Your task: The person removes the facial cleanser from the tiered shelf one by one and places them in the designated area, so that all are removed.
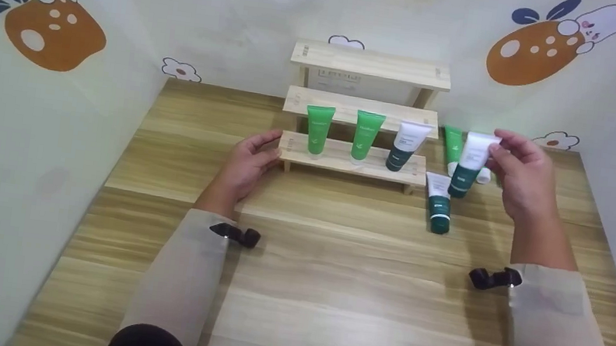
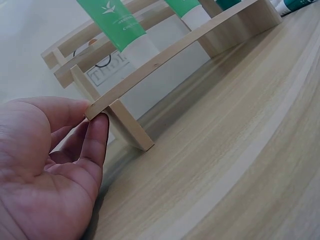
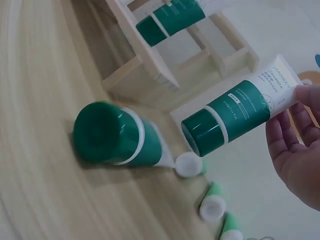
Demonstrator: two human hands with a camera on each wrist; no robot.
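My right hand (image 1: 530,180) pinches a white and dark-green squeeze tube (image 3: 240,107) by its flat white end. The tube is held up, green cap pointing down, to the right of a three-tier wooden display rack (image 1: 371,63). With thumb and fingers, my left hand (image 2: 55,160) grips the left end of the rack's lowest step (image 2: 160,60). Standing on that step, caps down, are a light-green tube (image 1: 318,130), a second light-green tube (image 1: 368,137) and a white and dark-green tube (image 1: 407,146) at its right.
Another white and dark-green tube (image 1: 439,204) lies on the wooden table (image 1: 363,297) right of the rack. Light-green tubes with white caps lie behind it, one of them (image 1: 452,146) beside the rack; the held tube partly hides the others. A patterned wall (image 1: 244,18) stands behind.
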